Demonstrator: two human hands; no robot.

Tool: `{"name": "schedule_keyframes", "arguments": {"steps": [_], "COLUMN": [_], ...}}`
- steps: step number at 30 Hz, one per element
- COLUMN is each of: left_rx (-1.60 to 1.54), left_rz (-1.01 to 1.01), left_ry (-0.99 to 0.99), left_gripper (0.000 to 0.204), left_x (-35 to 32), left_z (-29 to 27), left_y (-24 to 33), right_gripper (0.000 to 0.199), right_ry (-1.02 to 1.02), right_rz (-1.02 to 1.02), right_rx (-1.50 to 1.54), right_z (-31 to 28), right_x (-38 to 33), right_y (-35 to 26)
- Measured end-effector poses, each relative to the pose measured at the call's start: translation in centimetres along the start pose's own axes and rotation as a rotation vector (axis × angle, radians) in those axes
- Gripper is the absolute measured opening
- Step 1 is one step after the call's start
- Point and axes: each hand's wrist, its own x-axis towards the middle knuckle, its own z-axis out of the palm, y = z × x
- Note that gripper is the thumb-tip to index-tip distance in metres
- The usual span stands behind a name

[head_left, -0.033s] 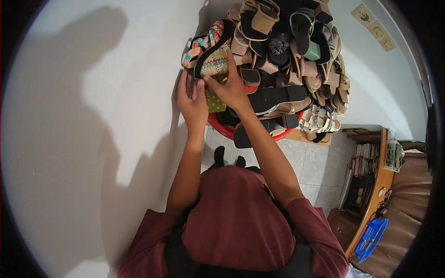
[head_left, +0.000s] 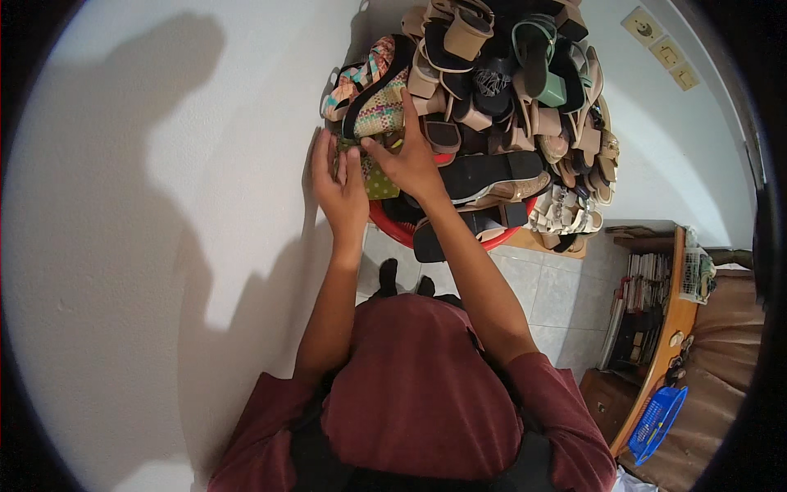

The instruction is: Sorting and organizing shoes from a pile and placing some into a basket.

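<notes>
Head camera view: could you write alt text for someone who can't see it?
A person's left hand and right hand are at a colourful wedge sandal, on the left side of a crowded heap of shoes. A red container shows beneath the heap; a white wall fills the left, and wooden furniture stands at lower right.

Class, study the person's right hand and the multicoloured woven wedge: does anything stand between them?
Nothing visible does. The right hand is right at the wedge, its index finger along the wedge's right side. The left hand is near the wedge's lower end, on the left, not between them.
</notes>
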Motion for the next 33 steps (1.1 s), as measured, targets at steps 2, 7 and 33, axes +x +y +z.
{"name": "schedule_keyframes", "arguments": {"steps": [2, 7, 33], "left_rx": [0.299, 0.604, -0.225], "left_rz": [0.305, 0.357, 0.015], "left_ry": [0.049, -0.017, -0.377], "left_gripper": [0.037, 0.031, 0.032], "left_x": [-1.5, -2.4, -11.2], "left_z": [-1.7, -2.3, 3.9], "left_y": [-1.5, -4.5, 1.5], "right_gripper": [0.098, 0.084, 0.043], "right_ry": [-0.071, 0.037, 0.198], "right_rz": [0.083, -0.123, 0.049], "right_rx": [0.021, -0.058, 0.410], "right_z": [-0.5, 0.2, -7.6], "right_x": [-1.6, -3.7, -14.9], "right_y": [-1.0, 1.6, -0.1]}}
